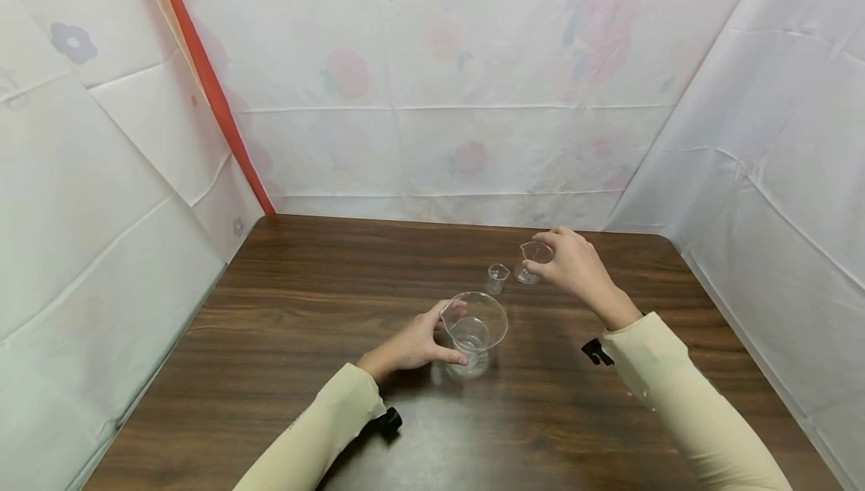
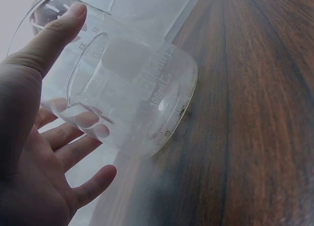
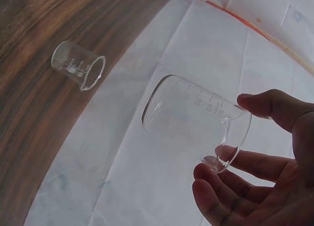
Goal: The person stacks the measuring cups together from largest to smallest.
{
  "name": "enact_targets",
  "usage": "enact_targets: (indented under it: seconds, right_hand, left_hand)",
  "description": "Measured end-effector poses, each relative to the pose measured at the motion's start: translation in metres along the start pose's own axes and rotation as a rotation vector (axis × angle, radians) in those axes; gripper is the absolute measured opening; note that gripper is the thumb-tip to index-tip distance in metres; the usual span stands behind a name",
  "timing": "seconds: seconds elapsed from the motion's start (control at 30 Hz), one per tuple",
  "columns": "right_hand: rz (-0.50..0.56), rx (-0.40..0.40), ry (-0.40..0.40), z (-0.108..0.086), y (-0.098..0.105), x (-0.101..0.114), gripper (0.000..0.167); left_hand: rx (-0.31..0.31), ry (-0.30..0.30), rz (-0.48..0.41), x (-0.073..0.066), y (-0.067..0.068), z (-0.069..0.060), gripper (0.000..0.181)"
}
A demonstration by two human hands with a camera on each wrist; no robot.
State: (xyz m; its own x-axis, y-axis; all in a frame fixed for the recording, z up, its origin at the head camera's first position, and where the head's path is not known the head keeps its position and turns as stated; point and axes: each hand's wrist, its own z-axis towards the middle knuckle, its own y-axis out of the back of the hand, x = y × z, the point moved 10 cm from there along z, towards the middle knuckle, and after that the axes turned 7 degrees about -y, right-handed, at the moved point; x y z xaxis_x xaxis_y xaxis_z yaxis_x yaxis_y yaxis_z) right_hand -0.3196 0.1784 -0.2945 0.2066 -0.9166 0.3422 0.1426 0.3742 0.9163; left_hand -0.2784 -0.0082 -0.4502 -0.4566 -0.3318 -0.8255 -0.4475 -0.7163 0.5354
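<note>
My left hand point(image 1: 422, 341) holds a large clear glass beaker point(image 1: 498, 335) on the table, thumb on the near side and fingers on the far side. Nested inside it is a smaller glass beaker point(image 1: 471, 332); white markings, partly readable as 100ml, show in the left wrist view. My right hand point(image 1: 573, 262) grips another glass beaker point(image 3: 189, 118) near its rim, between thumb and fingers. That one is upright and appears lifted off the table. A tiny glass beaker point(image 1: 497, 278) stands just left of it, touched by neither hand.
The dark wood-grain table point(image 1: 324, 281) has rounded far corners. White patterned cloth point(image 1: 432, 85) hangs behind it and along both sides, with a red strip point(image 1: 209, 85) at the left. Black wrist devices point(image 1: 388, 421) sit at both sleeve cuffs.
</note>
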Motion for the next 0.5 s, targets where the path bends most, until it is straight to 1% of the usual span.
enact_targets:
  seconds: [0.2,0.5]
  right_hand:
    - [0.018,-0.015,0.030,-0.002,0.003,0.008,0.042]
    - [0.041,-0.010,0.042,-0.005,0.006,0.016,0.044]
  left_hand:
    - [0.001,0.008,0.010,0.001,0.000,0.000,0.088]
    - [-0.005,0.000,0.016,0.002,0.000,0.000,0.089]
